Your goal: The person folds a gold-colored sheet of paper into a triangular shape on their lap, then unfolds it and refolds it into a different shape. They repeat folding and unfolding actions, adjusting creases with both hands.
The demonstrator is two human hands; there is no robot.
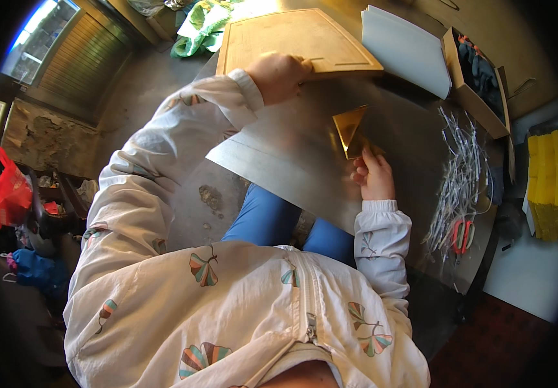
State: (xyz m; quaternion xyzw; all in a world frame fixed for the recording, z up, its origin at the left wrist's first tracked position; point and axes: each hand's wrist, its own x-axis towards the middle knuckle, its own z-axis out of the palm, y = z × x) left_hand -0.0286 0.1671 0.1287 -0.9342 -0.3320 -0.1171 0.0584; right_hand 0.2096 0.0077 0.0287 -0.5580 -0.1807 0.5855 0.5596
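Note:
My left hand (279,76) is closed on the near edge of a wooden board (292,39), which looks like a cutting board with a groove along its rim. The board lies at the far side of the metal tabletop (292,142). My right hand (374,173) pinches a shiny folded piece of gold foil paper (348,129) by its lower corner. The foil has pointed, angular folds and stands tilted just above the metal surface. Part of my left fingers is hidden behind the hand.
White sheets (405,48) lie beyond, beside a cardboard box (479,77) holding dark gloves. At the right are silvery strips (456,174), red-handled scissors (463,237) and a yellow stack (547,174). A green-and-white bag (204,26) sits at the back; a red bag (11,194) hangs left.

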